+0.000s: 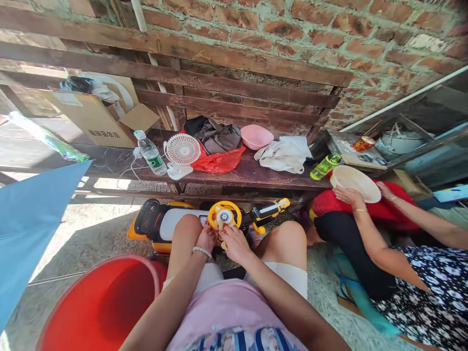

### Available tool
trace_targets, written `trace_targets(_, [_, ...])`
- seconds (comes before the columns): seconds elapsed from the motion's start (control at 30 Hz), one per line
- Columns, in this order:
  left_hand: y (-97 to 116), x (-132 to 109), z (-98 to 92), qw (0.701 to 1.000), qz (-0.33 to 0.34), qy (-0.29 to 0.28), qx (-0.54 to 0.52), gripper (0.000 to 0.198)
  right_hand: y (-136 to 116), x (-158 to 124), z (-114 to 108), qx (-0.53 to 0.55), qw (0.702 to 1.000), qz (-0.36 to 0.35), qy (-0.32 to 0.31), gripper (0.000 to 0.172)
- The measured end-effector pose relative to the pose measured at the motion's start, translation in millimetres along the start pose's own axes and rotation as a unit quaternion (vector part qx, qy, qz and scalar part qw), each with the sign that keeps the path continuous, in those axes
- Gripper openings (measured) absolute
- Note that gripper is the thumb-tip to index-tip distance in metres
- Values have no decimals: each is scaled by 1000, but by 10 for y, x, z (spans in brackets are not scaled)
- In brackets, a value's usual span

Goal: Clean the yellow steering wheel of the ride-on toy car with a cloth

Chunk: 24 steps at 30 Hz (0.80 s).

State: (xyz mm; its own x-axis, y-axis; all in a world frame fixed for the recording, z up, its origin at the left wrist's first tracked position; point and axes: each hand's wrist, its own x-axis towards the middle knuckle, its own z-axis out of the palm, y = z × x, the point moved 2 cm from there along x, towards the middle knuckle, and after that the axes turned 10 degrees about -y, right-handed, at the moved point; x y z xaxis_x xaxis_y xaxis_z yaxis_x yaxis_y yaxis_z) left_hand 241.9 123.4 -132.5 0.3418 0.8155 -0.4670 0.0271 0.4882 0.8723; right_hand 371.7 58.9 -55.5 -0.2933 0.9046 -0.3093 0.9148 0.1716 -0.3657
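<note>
Small brownish-yellow item, mostly hidden by fingers, sits between the two hands, just below the round yellow plastic steering wheel in view; probably light, stiffness unclear; best pinched at its edges with fingertips; left hand and right hand both angle inward, fingers curled nearly closed, tips meeting around it; can't tell which carries the grip; forearms converge low; red plastic tub at left; at right, co-worker's hands hold a cream oval bowl.
</note>
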Motion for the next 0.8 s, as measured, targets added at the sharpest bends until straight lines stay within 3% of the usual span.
trace_targets(0.13, [-73, 31, -21, 989, -70, -5, -127, 40, 374, -16, -113, 71, 988, 90, 107, 70])
trace_targets(0.27, [-46, 32, 1, 954, -129, -14, -270, 37, 574, 119, -85, 161, 970, 148, 103, 84])
trace_targets(0.4, [18, 4, -9, 939, -136, -37, -314, 37, 405, 42, 101, 153, 972, 167, 67, 85])
trace_targets(0.5, [43, -20, 12, 930, -138, -31, -340, 37, 134, -104, 163, 119, 985, 118, 28, 78])
trace_targets(0.63, [52, -44, 65, 916, -145, -37, -373, 40, -106, -41, -112, 95, 993, 42, 60, 61])
trace_targets(0.73, [39, -44, 36, 927, -127, -31, -352, 42, -115, 285, -399, 72, 991, 32, 107, 62])
trace_targets(0.8, [27, -33, -8, 942, -115, -27, -314, 46, -98, 541, -475, 49, 996, 15, 76, 64])
